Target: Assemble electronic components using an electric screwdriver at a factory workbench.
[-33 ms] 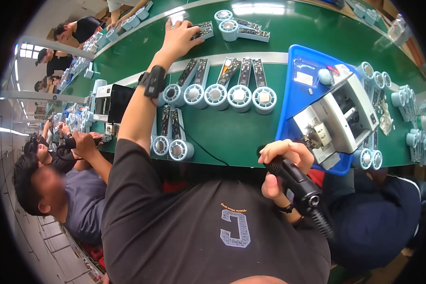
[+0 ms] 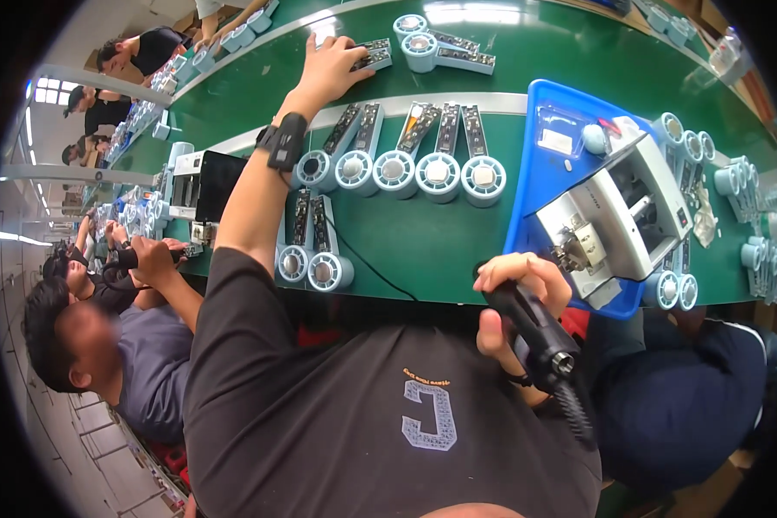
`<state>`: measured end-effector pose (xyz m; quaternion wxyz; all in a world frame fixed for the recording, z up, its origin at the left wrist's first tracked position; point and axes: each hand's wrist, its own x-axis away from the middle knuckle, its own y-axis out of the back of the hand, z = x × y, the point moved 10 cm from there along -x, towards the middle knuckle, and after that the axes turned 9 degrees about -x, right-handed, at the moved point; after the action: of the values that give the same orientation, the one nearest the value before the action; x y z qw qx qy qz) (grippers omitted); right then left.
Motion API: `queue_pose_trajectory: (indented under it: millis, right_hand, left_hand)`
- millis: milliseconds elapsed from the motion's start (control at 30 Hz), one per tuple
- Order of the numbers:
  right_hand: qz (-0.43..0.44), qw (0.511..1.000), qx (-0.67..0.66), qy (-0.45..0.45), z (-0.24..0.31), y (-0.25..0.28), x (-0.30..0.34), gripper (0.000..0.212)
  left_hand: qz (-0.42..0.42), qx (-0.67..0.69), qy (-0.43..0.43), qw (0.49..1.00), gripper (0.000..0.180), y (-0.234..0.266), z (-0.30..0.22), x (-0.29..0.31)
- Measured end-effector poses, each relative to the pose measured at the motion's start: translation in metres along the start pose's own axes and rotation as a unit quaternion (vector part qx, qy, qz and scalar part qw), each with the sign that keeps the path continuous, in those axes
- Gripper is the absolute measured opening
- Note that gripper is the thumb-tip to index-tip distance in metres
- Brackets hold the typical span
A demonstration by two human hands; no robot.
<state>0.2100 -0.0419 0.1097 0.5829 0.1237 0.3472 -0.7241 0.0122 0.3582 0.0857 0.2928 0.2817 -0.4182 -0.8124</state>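
Note:
My left hand [image 2: 326, 72] reaches over the far green strip, its fingers curled around light-blue round-headed housings whose handles hold circuit boards [image 2: 374, 55]. Their round heads are hidden beneath the hand. Close to my body, my right hand [image 2: 527, 281] grips a black electric screwdriver [image 2: 537, 332] with a coiled cord [image 2: 576, 413] trailing down. Two similar housings [image 2: 420, 52] lie right of my left hand. Below, a row of such housings [image 2: 394, 171] has boards exposed in the handles. Two more housings [image 2: 325, 269] lie near the table's front edge.
At right, a blue tray [image 2: 527, 186] holds a grey-white machine [image 2: 613, 216] and small parts. A thin black cable [image 2: 367, 269] crosses the green table. More housings [image 2: 666, 289] lie beyond the tray. People sit close at left [image 2: 155, 345] and right [image 2: 691, 397].
The screwdriver in my right hand has tilted slightly, its cord end shifting left and down. My left hand stays at the housings.

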Motion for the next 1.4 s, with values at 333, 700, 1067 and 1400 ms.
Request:
queue_pose_trajectory:
  millis: [333,700,1067,1400]
  right_hand:
    - [-0.003,0.992,0.118,-0.037,-0.018,-0.004,0.011,0.052]
    - [-0.103,0.994,0.034,-0.001,-0.012,0.017,-0.003,0.045]
    - [-0.063,0.991,0.083,0.079,0.025,0.035,0.026,0.054]
    - [-0.146,0.953,0.186,0.187,0.104,0.045,-0.017,0.06]
  left_hand:
    - [-0.033,0.257,-0.204,0.944,0.06,0.2,-0.172,0.065]
    - [-0.153,0.289,-0.074,0.942,0.032,0.199,-0.24,0.143]
    - [-0.104,0.496,-0.101,0.856,0.026,0.18,-0.185,0.222]
    - [-0.074,0.432,-0.049,0.897,0.025,0.176,-0.198,0.213]
